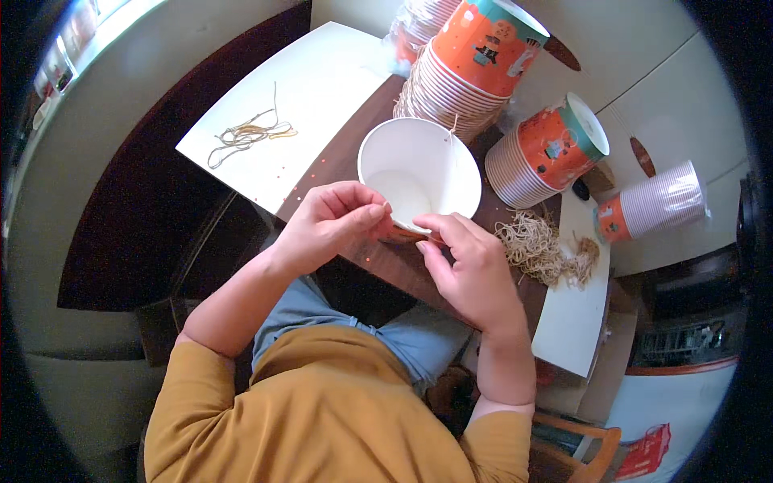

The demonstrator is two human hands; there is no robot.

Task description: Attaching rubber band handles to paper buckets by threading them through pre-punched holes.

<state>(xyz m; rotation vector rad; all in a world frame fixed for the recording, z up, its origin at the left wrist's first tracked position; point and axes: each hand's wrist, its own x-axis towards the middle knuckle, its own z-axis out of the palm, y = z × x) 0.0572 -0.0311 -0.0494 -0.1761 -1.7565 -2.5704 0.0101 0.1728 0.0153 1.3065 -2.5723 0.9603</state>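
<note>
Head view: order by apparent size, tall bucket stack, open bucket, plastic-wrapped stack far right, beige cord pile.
1. tall bucket stack
2. open bucket
Then, too alike to rank: plastic-wrapped stack, beige cord pile.

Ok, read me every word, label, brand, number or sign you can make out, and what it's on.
No text is readable.
White tub at the hands: no lettering visible inside.
Tall orange tub stack: printed cartoon figures, no legible words.
Shorter orange tub stack: likewise.
Red package, lower right: pale marks, too blurred to read.
</note>
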